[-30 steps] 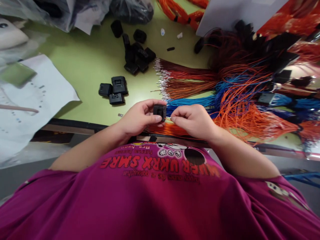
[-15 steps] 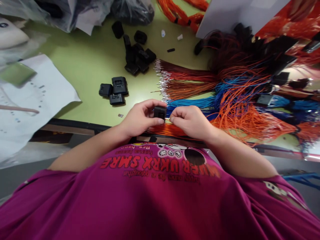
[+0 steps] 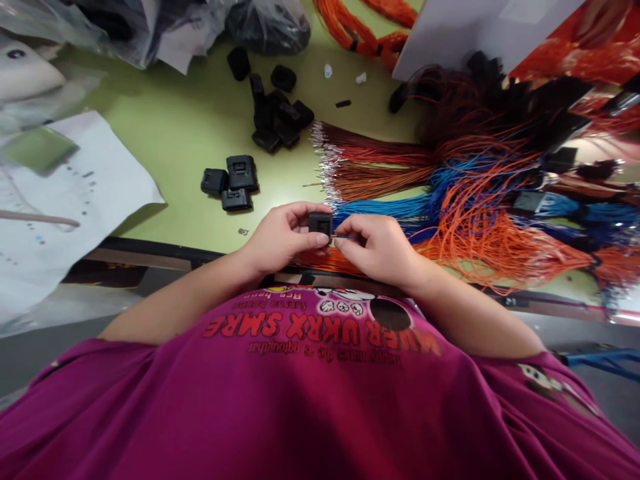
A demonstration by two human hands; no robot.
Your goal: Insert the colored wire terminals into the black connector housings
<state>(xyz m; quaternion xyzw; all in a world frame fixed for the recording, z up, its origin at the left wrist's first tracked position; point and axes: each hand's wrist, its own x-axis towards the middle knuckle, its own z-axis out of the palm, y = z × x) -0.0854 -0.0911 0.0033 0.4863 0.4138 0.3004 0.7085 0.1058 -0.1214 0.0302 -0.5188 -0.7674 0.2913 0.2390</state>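
My left hand [image 3: 280, 237] is closed on a small black connector housing [image 3: 320, 223], held just above the near edge of the green table [image 3: 175, 133]. My right hand [image 3: 377, 247] pinches a thin wire [image 3: 341, 237] whose tip meets the side of the housing. Both hands are close together, right in front of my chest. Behind them lie bundles of blue wires [image 3: 380, 207], orange wires [image 3: 480, 240] and dark red wires [image 3: 380, 150] with metal terminals at their left ends.
Three black housings [image 3: 233, 181] lie left of my hands, and a pile of several more [image 3: 277, 117] sits farther back. White paper sheets [image 3: 60, 193] cover the left side. Plastic bags [image 3: 160, 20] and a black bag [image 3: 267, 23] lie at the back.
My right hand has shifted slightly left, closer to the housing, and the wire tip now touches it. The view has dropped a little.
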